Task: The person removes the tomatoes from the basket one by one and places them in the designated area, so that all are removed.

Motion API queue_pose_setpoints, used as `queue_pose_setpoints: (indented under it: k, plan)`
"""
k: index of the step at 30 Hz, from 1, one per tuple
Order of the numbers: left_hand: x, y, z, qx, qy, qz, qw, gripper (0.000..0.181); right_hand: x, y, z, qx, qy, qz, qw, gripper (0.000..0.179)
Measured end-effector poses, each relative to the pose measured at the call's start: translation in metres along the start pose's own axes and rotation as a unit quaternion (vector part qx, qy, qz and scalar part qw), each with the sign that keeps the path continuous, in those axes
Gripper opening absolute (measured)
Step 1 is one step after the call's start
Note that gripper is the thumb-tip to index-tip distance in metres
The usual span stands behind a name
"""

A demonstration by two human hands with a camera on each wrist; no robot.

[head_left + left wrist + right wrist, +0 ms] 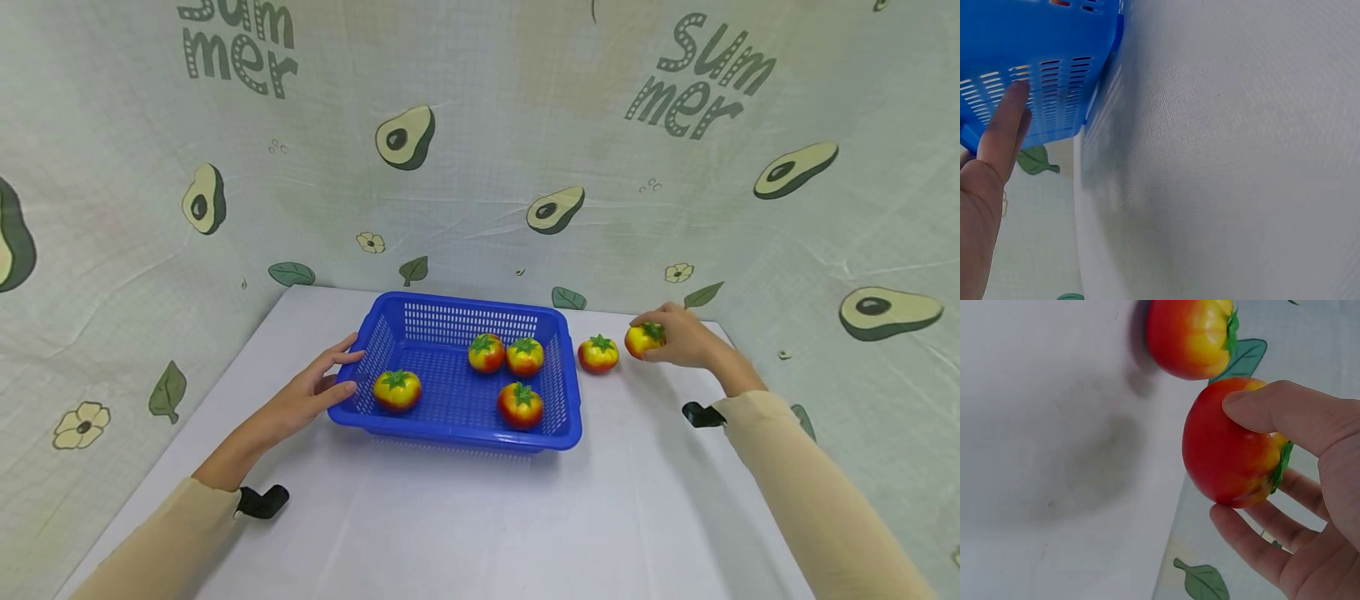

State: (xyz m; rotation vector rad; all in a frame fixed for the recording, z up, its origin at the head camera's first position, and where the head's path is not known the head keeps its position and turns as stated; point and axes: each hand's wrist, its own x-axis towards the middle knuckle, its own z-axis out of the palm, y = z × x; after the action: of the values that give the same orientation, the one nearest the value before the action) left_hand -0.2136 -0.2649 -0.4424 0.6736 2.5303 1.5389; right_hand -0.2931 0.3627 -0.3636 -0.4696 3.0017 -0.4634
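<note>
My right hand (678,337) pinches a red-and-yellow tomato (642,340) with a green leafy top, thumb on one side and fingers on the other. In the right wrist view this tomato (1225,447) is held off the white table, its shadow falling apart from it. Another tomato (597,355) sits on the table between that hand and the blue basket (457,433). Inside the basket lie several like it, one tomato (397,392) at the left and the others toward the right. My left hand (303,396) touches the basket's left rim, with straight fingers (1007,125) against its slotted outer wall.
The white table (480,525) carries the basket in its far half. A cloth (480,167) printed with avocados and leaves hangs behind the table and along both sides. A black wrist mount (262,502) sticks out from the left sleeve, another mount (703,415) from the right.
</note>
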Motion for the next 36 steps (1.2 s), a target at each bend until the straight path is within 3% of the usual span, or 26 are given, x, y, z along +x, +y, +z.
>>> queue_pose_setpoints:
  k: [11, 36]
  plan:
    - [0.000, 0.000, 0.000, 0.001, 0.001, -0.009, 1.0000, 0.054, 0.001, 0.014, 0.015, 0.003, -0.008, 0.001, 1.0000, 0.049]
    - [-0.001, 0.003, 0.001, 0.004, 0.002, -0.010, 0.9999, 0.055, 0.000, 0.023, 0.032, 0.015, -0.016, 0.014, 0.9997, 0.048]
